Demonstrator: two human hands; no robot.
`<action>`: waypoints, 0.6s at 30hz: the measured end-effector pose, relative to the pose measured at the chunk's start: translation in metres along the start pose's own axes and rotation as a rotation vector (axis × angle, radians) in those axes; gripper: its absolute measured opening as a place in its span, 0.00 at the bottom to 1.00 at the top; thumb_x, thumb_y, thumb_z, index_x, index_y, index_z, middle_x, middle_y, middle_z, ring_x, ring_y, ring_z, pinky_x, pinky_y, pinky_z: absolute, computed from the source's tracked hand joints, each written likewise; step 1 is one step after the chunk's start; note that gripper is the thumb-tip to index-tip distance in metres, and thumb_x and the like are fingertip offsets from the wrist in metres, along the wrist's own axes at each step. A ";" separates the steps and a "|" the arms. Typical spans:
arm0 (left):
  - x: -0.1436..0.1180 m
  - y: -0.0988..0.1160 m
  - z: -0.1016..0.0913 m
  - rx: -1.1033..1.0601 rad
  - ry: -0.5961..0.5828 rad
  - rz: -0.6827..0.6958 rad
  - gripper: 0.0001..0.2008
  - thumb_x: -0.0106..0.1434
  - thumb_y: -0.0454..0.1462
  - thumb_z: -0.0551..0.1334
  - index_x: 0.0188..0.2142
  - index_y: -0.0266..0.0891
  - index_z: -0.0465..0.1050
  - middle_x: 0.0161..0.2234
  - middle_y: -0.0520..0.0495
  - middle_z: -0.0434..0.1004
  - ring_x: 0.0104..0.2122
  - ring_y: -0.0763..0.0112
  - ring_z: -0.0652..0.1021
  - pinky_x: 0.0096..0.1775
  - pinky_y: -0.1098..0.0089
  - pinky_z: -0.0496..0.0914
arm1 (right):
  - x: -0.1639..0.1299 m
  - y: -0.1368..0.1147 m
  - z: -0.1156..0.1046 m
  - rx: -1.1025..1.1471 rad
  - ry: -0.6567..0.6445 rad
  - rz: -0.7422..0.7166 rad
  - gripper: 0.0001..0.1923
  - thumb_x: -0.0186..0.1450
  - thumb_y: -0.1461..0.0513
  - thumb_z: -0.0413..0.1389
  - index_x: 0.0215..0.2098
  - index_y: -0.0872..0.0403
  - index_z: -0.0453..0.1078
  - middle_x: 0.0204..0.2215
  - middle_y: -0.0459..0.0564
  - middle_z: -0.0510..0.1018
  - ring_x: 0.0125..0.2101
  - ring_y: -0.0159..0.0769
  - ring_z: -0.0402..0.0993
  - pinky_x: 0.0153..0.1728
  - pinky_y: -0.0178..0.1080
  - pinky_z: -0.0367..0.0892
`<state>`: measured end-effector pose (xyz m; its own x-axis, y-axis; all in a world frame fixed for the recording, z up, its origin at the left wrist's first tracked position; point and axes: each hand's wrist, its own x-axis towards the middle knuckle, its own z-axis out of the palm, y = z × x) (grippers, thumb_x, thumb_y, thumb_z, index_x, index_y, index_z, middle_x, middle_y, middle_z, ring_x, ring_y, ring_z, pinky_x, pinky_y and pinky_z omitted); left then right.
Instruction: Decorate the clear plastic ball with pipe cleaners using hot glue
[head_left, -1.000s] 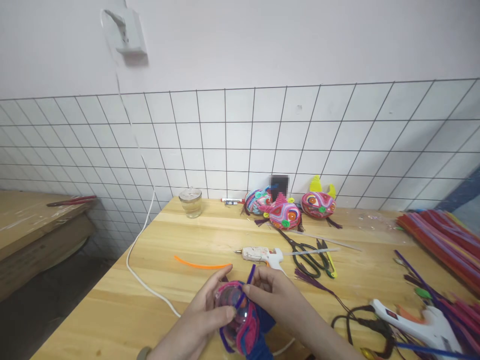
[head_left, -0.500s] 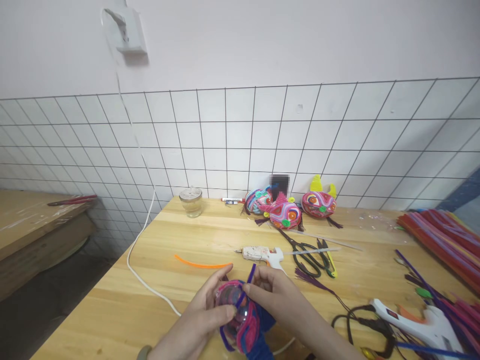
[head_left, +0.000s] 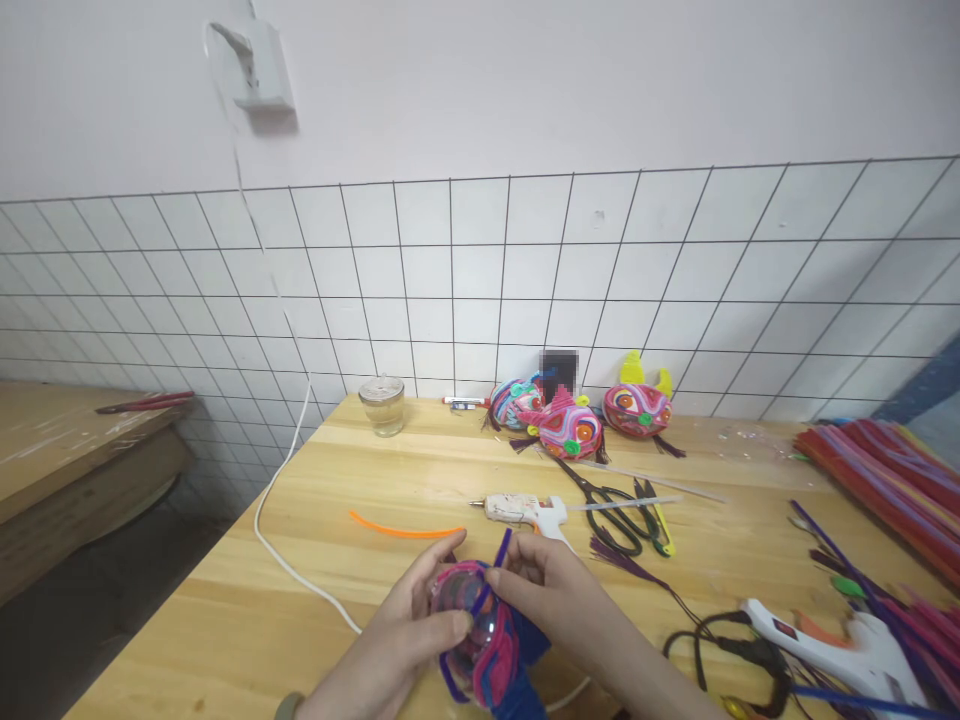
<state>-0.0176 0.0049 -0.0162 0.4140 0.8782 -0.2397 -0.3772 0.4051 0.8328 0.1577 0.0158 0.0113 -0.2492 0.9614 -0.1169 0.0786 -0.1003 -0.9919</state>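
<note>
The left hand (head_left: 409, 630) cups a clear ball (head_left: 480, 640) (partly wrapped in pink and blue pipe cleaners) low over the wooden table (head_left: 360, 560). The right hand (head_left: 544, 580) pinches a purple pipe cleaner (head_left: 501, 550) against its top, fingers closed.

Pink-and-blue wrapped ball (head_left: 480, 640), orange pipe cleaner (head_left: 405, 529)

A glue gun (head_left: 525, 510) is laid on the table (head_left: 247, 620), scissors (head_left: 619, 510) right of it, a jar (head_left: 382, 404) behind.
</note>
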 end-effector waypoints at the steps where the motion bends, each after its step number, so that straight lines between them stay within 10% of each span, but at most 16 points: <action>1: 0.000 0.000 0.000 0.001 -0.005 0.000 0.36 0.46 0.36 0.72 0.56 0.45 0.66 0.51 0.42 0.72 0.54 0.53 0.68 0.54 0.58 0.61 | 0.000 0.000 0.000 0.001 0.000 0.001 0.13 0.52 0.55 0.59 0.21 0.52 0.61 0.17 0.38 0.61 0.19 0.28 0.57 0.21 0.32 0.53; 18: 0.002 -0.006 -0.005 0.020 -0.011 0.031 0.33 0.48 0.35 0.71 0.54 0.45 0.68 0.51 0.43 0.73 0.54 0.55 0.69 0.52 0.60 0.63 | 0.000 0.000 0.000 -0.022 -0.005 0.002 0.12 0.52 0.55 0.57 0.21 0.52 0.60 0.17 0.39 0.61 0.19 0.29 0.56 0.22 0.33 0.52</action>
<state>-0.0186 0.0055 -0.0240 0.4116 0.8874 -0.2076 -0.3733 0.3720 0.8498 0.1576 0.0162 0.0114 -0.2542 0.9598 -0.1190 0.1002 -0.0963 -0.9903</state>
